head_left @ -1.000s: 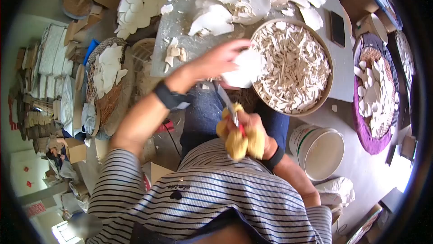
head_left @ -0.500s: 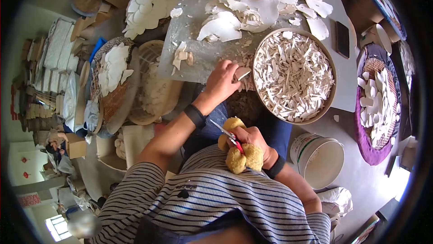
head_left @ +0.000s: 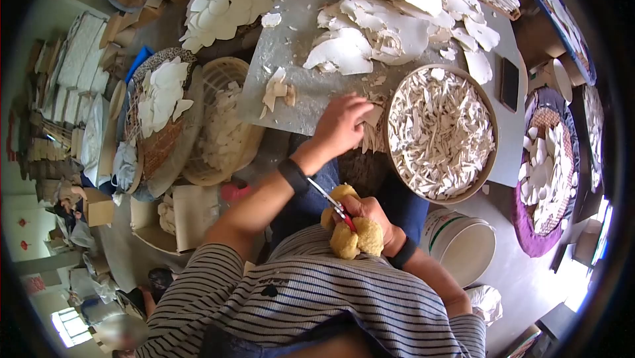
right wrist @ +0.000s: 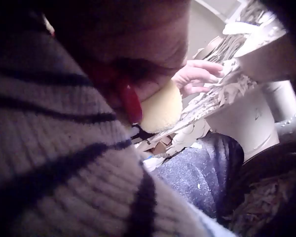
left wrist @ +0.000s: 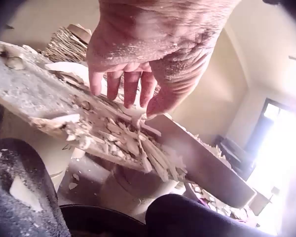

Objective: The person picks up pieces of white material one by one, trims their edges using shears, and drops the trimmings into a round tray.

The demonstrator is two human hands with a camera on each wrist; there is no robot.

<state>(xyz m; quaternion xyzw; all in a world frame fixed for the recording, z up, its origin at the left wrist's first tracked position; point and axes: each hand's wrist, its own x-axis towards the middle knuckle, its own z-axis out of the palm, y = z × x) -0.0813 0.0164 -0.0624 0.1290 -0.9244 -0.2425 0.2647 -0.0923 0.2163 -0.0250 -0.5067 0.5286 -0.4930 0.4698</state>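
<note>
My left hand (head_left: 340, 128) reaches over the near edge of the table, just left of a round tray (head_left: 493, 153) heaped with thin white strips. In the left wrist view the left hand (left wrist: 153, 54) has its fingers hanging down, apart from each other, the thumb tip at a small pile of pale scraps (left wrist: 133, 143); no piece is plainly gripped. Close to the striped shirt, my right hand (head_left: 380, 219) grips red-handled scissors (head_left: 331, 200), blades pointing up and left, with yellow spongy padding (head_left: 345, 240) around the handles.
Broken white sheets (head_left: 340, 50) and stacked sheets lie on the table (head_left: 271, 103); a phone (head_left: 509, 85) is at its right. Below the tray stands a white bucket (head_left: 463, 242). A purple-rimmed basket (head_left: 537, 242) is at right, an oval basket (head_left: 248, 143) at left.
A white piece, larger in the first frame and seen edge-on in the second, no longer shows plainly in my left hand. That hand has moved slightly right. The right hand still grips the scissors.
</note>
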